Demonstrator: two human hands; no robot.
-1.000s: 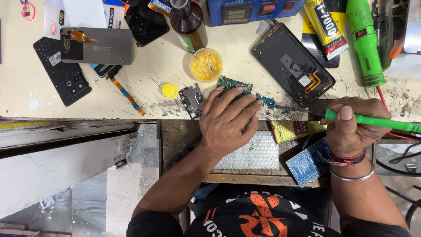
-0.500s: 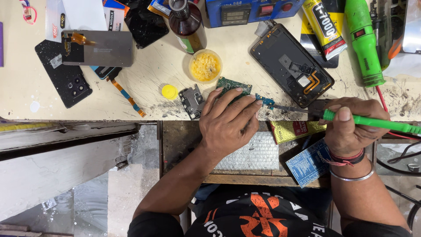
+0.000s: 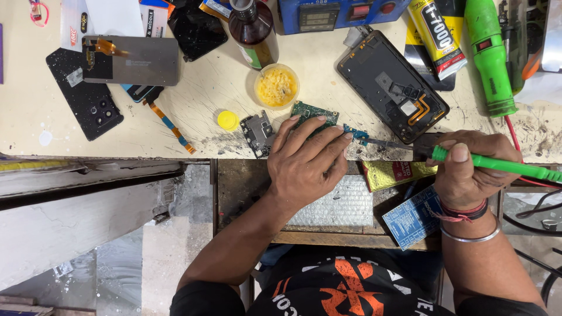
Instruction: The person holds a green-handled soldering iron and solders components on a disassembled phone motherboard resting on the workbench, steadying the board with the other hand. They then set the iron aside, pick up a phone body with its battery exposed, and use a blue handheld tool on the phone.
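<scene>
My left hand [image 3: 307, 161] lies flat at the bench's front edge, fingers pressing down on a small green circuit board [image 3: 313, 111] and a blue part [image 3: 356, 134] beside it. My right hand [image 3: 465, 175] grips a green soldering iron [image 3: 506, 166] like a pen, its metal tip reaching left to the blue part by my left fingertips. A grey metal phone part [image 3: 258, 133] sits just left of my left hand.
An opened phone frame [image 3: 391, 86] lies behind the hands. A yellow flux tub [image 3: 276, 86], its yellow cap [image 3: 228, 120], a brown bottle [image 3: 253, 26], a glue tube [image 3: 437, 36], a green tool [image 3: 489, 55] and phone back covers [image 3: 85, 96] crowd the bench. A drawer below holds bubble wrap [image 3: 339, 205].
</scene>
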